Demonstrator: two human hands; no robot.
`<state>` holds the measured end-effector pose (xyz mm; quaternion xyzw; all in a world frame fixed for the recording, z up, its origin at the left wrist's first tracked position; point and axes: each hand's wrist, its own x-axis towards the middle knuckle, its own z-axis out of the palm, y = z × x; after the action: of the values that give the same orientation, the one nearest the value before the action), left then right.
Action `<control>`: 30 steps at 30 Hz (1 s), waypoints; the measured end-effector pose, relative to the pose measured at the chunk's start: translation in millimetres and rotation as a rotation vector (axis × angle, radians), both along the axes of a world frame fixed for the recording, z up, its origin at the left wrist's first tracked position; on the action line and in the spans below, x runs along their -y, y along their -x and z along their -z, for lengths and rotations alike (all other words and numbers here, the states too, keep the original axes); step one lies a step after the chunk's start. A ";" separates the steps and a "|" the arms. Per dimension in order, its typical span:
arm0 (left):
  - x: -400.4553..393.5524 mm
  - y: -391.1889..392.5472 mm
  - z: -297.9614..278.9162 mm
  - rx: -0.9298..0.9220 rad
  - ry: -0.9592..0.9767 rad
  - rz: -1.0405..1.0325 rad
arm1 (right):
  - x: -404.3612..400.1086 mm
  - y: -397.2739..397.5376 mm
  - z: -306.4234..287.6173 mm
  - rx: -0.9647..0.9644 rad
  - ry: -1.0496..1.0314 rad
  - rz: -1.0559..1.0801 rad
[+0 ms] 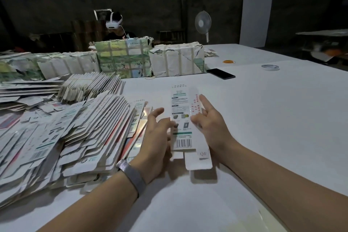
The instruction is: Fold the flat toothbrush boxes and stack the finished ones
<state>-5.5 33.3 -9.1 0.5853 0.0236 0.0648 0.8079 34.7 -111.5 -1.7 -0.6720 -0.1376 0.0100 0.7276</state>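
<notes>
Toothbrush box (181,118) between both hands, open table (273,118) rightward

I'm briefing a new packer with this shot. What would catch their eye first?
First, the long toothbrush box held up at centre between the left hand and right hand, its end flap hanging open. Next, the sprawling heap of flat boxes on the left, with wrapped bundles behind it.

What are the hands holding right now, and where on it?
One toothbrush box, held between both hands around its middle, above the table. The left hand grips its left long edge, the right hand its right side panel. Bottom flaps hang free.
</notes>
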 end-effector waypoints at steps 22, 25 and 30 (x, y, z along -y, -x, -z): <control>-0.5 -10.4 7.9 0.045 -0.006 0.118 | -6.2 7.4 6.7 0.201 0.301 0.001; -0.4 -10.4 7.8 0.065 -0.033 0.113 | -5.9 7.2 4.1 0.187 0.273 -0.030; -5.9 -11.6 9.1 0.061 -0.124 0.103 | -5.8 7.6 5.5 0.201 0.173 -0.098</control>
<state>6.0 39.2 -18.2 0.6325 -0.0353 0.0420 0.7726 27.1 -105.7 -7.2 -0.7223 -0.2411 -0.0103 0.6481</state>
